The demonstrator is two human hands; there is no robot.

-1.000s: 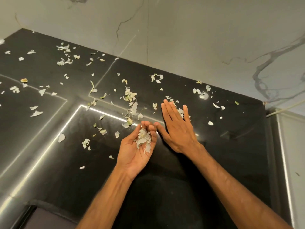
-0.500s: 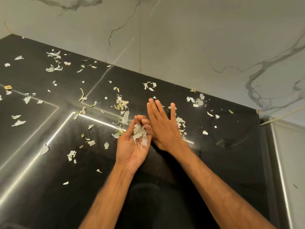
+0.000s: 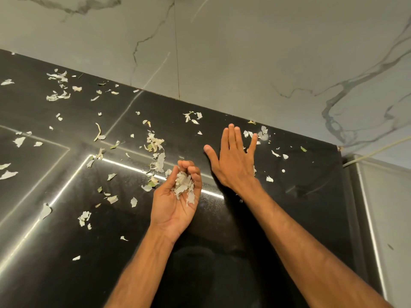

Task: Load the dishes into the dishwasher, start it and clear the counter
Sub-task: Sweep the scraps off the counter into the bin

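Observation:
A glossy black counter (image 3: 244, 230) is strewn with pale vegetable peel scraps (image 3: 155, 141). My left hand (image 3: 175, 201) is cupped palm up just above the counter, fingers curled round a heap of gathered peel scraps (image 3: 183, 187). My right hand (image 3: 233, 161) lies flat, palm down, fingers straight and spread, reaching toward the back of the counter. More scraps (image 3: 263, 133) lie by its fingertips near the wall.
A grey marble-patterned wall (image 3: 222, 52) rises behind the counter. Scraps lie scattered over the left half of the counter (image 3: 57, 94). A pale surface with a metal edge (image 3: 378, 207) adjoins the counter's right side.
My right hand has moved away from the cupped left hand, back and to the right toward the scraps near the wall. The left hand keeps its heap of peels.

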